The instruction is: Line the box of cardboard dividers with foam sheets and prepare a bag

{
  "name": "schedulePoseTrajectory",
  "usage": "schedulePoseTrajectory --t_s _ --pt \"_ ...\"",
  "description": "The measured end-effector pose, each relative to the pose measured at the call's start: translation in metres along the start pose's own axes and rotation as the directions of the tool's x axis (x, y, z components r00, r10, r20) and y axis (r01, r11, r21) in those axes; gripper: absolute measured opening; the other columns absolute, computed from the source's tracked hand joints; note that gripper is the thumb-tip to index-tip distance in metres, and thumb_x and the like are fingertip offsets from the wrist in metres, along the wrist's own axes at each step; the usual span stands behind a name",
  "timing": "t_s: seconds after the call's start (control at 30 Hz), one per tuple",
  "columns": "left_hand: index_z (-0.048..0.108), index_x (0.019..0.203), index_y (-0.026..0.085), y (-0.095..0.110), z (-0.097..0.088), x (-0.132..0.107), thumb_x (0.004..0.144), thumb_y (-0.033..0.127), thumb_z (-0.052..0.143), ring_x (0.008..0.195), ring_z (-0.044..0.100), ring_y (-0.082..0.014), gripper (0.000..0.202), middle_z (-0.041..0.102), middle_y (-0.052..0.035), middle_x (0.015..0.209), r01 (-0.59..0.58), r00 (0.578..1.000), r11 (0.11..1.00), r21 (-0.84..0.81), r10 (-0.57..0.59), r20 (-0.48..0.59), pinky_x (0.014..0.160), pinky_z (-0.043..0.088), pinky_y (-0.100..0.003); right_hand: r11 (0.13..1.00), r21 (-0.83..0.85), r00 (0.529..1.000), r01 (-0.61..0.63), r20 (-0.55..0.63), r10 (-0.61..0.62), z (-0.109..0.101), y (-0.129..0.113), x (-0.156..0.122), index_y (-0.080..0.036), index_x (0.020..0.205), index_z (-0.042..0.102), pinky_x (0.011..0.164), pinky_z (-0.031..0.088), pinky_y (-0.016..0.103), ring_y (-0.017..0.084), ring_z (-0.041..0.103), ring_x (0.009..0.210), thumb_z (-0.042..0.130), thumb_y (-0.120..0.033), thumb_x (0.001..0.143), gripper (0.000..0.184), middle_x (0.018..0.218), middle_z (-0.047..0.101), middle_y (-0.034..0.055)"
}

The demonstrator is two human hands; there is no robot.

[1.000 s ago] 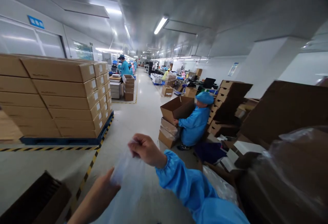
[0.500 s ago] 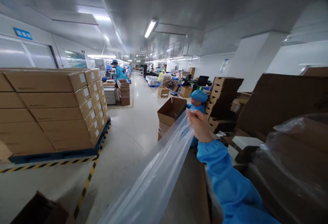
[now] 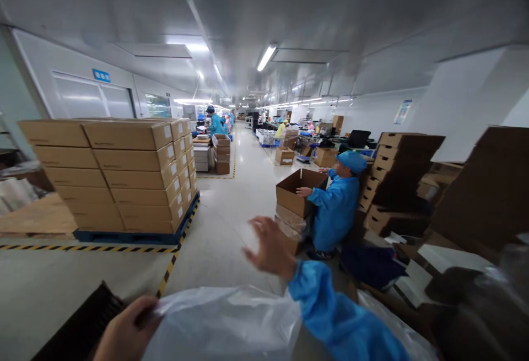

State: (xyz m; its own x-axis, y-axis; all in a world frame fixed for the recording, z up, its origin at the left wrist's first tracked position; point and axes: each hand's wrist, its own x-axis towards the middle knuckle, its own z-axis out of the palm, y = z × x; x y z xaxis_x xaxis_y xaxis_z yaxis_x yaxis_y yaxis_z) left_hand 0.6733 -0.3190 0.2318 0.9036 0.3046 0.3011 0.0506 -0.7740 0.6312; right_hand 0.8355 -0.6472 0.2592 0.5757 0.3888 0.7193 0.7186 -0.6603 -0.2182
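A clear plastic bag [image 3: 225,317] spreads across the bottom of the head view. At the lower left, my left hand [image 3: 130,328] pinches the bag's edge between thumb and fingers. My right hand [image 3: 270,248], in a blue sleeve, is raised above the bag with its fingers apart and somewhat blurred. Nothing is between those fingers. Below the frame the rest of the bag is hidden. A dark open-topped carton [image 3: 88,317] lies beside my left hand.
Stacked cartons [image 3: 136,184] stand on a blue pallet [image 3: 136,237] within striped floor tape. Ahead right, a co-worker in blue [image 3: 336,206] handles an open cardboard box [image 3: 297,193]. More cartons [image 3: 384,173] and cardboard sheets [image 3: 483,184] crowd the right side.
My right hand has let go of the plastic and moved left and down. My left hand has come into view holding the bag's edge. The view has turned left.
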Motion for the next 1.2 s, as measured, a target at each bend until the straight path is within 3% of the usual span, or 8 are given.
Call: schedulePoseTrajectory --t_s 0.07,0.17,0.27,0.37,0.5,0.67,0.93,1.2 --pt "0.072 0.071 0.025 0.03 0.016 -0.002 0.067 0.041 0.061 0.068 0.067 -0.0208 0.02 0.072 -0.0011 0.072 -0.127 0.992 0.991 -0.042 0.126 -0.016 0.063 0.053 -0.025 0.946 0.223 0.961 0.236 0.088 -0.261 0.021 -0.057 -0.005 -0.013 0.133 0.049 0.106 0.035 0.054 0.038 0.047 0.124 0.077 -0.058 0.06 0.09 0.135 0.053 0.0214" --pt "0.07 0.072 0.025 0.056 0.032 -0.016 0.072 0.038 0.059 0.063 0.065 -0.0175 0.017 0.069 -0.0016 0.07 -0.266 0.964 0.96 -0.085 0.262 -0.05 0.06 0.05 -0.023 0.829 0.527 0.84 0.19 0.349 -0.415 0.034 -0.104 -0.016 -0.016 0.117 0.061 0.09 0.048 0.034 0.023 0.064 0.097 0.074 -0.045 0.073 0.054 0.102 0.07 0.0089" --pt "0.069 0.084 0.022 0.055 0.033 -0.031 0.065 0.041 0.07 0.059 0.063 -0.0173 0.027 0.068 -0.0012 0.069 -0.17 0.985 0.967 -0.189 0.165 -0.041 0.054 0.049 -0.023 0.72 0.691 0.789 -0.055 0.473 -0.393 0.028 -0.111 -0.025 -0.015 0.085 0.069 0.066 0.048 0.019 0.012 0.063 0.07 0.063 -0.017 0.077 0.01 0.074 0.067 0.0002" --pt "0.069 0.095 0.017 0.05 0.025 -0.038 0.07 0.052 0.07 0.068 0.065 -0.019 0.043 0.071 -0.0042 0.079 -0.051 0.983 0.94 -0.337 0.107 0.15 0.061 0.051 -0.025 0.542 0.793 0.818 -0.28 0.493 -0.298 0.017 -0.106 -0.028 -0.013 0.074 0.067 0.059 0.045 0.017 0.009 0.058 0.061 0.056 -0.01 0.073 0.012 0.066 0.063 -0.0016" --pt "0.071 0.081 0.012 0.056 0.009 -0.039 0.086 0.055 0.056 0.075 0.061 -0.0178 0.045 0.07 -0.0066 0.078 -0.026 0.888 0.888 -0.459 0.231 0.397 0.07 0.048 -0.026 0.426 0.803 0.843 -0.416 0.516 -0.15 0.008 -0.102 -0.028 -0.014 0.066 0.064 0.058 0.043 0.021 0.01 0.054 0.058 0.063 -0.028 0.078 0.019 0.061 0.061 0.0" --pt "0.072 0.077 0.012 0.061 0.002 -0.031 0.084 0.045 0.063 0.073 0.059 -0.0135 0.035 0.07 -0.0059 0.076 0.129 0.888 0.762 -0.635 0.196 0.416 0.072 0.045 -0.024 0.459 0.745 0.829 -0.484 0.558 -0.031 0.01 -0.094 -0.025 -0.015 0.06 0.061 0.056 0.04 0.023 0.01 0.049 0.055 0.07 -0.05 0.077 0.04 0.056 0.058 -0.0001" --pt "0.049 0.056 0.015 0.064 0.014 -0.031 0.058 0.041 0.082 0.054 0.044 -0.0075 0.042 0.051 0.0038 0.054 0.215 0.95 0.741 -0.637 -0.007 0.313 0.052 0.031 -0.02 0.438 0.764 0.821 -0.474 0.563 -0.094 0.007 -0.101 -0.017 -0.014 0.076 0.068 0.058 0.042 0.023 0.011 0.053 0.061 0.076 -0.051 0.072 0.038 0.067 0.063 0.002" --pt "0.036 0.055 0.018 0.062 0.01 -0.027 0.059 0.046 0.078 0.051 0.03 -0.0061 0.051 0.036 0.0083 0.051 0.137 0.978 0.899 -0.416 -0.057 0.199 0.048 0.022 -0.021 0.567 0.773 0.953 -0.284 0.291 0.08 0.0 -0.097 -0.009 -0.017 0.081 0.066 0.065 0.047 0.026 0.015 0.059 0.072 0.065 -0.046 0.084 0.029 0.077 0.065 0.0046"
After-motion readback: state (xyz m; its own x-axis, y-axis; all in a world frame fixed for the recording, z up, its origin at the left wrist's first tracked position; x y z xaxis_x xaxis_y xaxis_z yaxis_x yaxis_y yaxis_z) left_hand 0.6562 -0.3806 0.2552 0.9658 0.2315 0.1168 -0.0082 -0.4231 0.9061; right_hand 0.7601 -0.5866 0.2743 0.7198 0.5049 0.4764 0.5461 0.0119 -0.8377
